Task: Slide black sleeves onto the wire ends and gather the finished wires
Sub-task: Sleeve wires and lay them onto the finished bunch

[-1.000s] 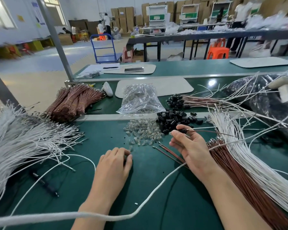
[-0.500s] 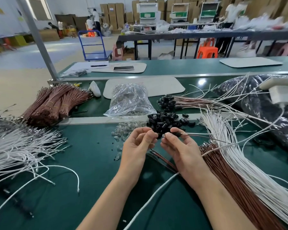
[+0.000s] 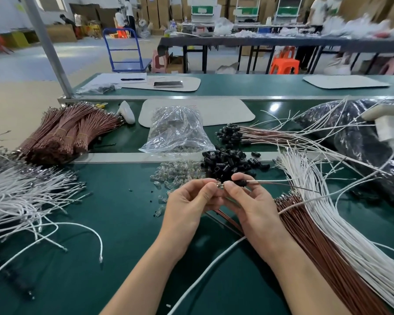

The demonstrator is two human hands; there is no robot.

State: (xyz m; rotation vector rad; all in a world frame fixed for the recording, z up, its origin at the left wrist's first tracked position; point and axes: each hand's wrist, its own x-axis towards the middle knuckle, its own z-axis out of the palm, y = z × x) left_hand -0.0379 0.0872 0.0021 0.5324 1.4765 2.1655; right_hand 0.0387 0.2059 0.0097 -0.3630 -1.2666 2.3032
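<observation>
My right hand (image 3: 250,201) pinches a black sleeve (image 3: 239,183) that sits on a white and a brown wire (image 3: 273,181) running off to the right. My left hand (image 3: 189,202) pinches a small clear part with metal ends (image 3: 219,185) right at the sleeve's open end. Both hands meet above the green table (image 3: 123,223). Just behind them lies a pile of loose black sleeves (image 3: 228,162) and a scatter of small clear bulbs (image 3: 175,172). Finished wires with black sleeves (image 3: 230,133) lie gathered further back.
Long brown wires (image 3: 316,242) and white wires (image 3: 341,219) fan out at the right. A tangle of white wires (image 3: 21,196) lies at the left, tied brown bundles (image 3: 66,130) behind it. A clear bag (image 3: 178,130) and a dark bag (image 3: 362,142) sit at the back.
My left hand rose from the table at the lower left and came up to meet my right hand; it now pinches a small clear part against the sleeve.
</observation>
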